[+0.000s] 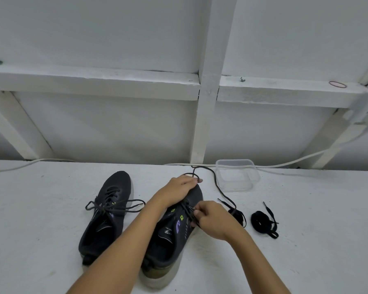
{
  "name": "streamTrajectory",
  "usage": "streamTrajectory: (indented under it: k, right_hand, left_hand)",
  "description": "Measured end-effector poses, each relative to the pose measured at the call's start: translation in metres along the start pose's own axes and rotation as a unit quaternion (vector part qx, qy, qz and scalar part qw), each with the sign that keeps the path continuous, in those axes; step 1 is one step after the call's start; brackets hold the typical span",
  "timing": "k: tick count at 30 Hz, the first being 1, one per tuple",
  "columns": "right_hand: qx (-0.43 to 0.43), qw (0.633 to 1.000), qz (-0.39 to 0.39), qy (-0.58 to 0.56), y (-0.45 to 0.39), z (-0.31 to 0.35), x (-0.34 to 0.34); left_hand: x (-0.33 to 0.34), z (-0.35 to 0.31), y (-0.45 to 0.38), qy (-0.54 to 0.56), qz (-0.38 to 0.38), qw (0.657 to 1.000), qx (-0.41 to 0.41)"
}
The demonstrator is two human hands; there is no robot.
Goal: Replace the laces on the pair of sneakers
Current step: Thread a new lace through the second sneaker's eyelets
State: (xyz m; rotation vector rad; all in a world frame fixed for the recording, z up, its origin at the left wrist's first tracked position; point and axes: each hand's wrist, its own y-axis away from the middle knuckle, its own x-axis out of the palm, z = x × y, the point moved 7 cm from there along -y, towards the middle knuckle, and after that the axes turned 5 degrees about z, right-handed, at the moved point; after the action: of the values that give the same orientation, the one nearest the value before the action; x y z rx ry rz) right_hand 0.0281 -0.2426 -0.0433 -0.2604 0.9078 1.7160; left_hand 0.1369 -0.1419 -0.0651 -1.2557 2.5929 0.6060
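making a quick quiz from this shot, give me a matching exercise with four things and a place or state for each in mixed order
Things:
1. left sneaker
2. right sneaker
3. clear plastic container
4. coiled black lace

Places or states:
a. empty, by the back edge of the table
b. lies alone, its lace still threaded, ends loose
c. farthest right, untouched
d. left hand rests on its toe, right hand pinches its lace

Pairs: 1-b, 2-d, 3-a, 4-c
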Motion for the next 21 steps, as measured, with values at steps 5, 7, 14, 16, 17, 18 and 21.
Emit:
streamTrajectory:
  k: [5,7,14,16,17,18,21]
  right_hand:
    - [-0.019,0.999,0.032,-0.009,0.007,0.006,0.009]
    - [-0.037,0.999,0.022,-0.014,0.008,0.014,0.006]
    - [-0.108,0.993,-0.017,-0.051,0.008,0.052,-0.018]
    - [-0.123,0.99,-0.019,-0.064,0.009,0.057,-0.019]
    - [-0.129,0.989,-0.023,-0.074,0.01,0.059,-0.019]
    - [-0.133,0.986,-0.028,-0.092,0.01,0.059,-0.02]
    - [-0.126,0.974,-0.037,-0.186,0.007,0.05,-0.024]
  left_hand:
    - [-0.015,0.013,0.007,-0.195,-0.059,0.979,-0.014]
    - [-0.021,0.021,0.01,-0.129,-0.071,0.989,-0.017]
    - [-0.014,0.044,0.026,0.181,-0.076,0.979,-0.05]
    - [-0.011,0.048,0.029,0.171,-0.099,0.979,-0.05]
    - [-0.011,0.05,0.03,0.162,-0.113,0.979,-0.046]
    - [-0.013,0.052,0.031,0.163,-0.129,0.977,-0.04]
    - [-0.015,0.054,0.03,0.188,-0.124,0.974,-0.031]
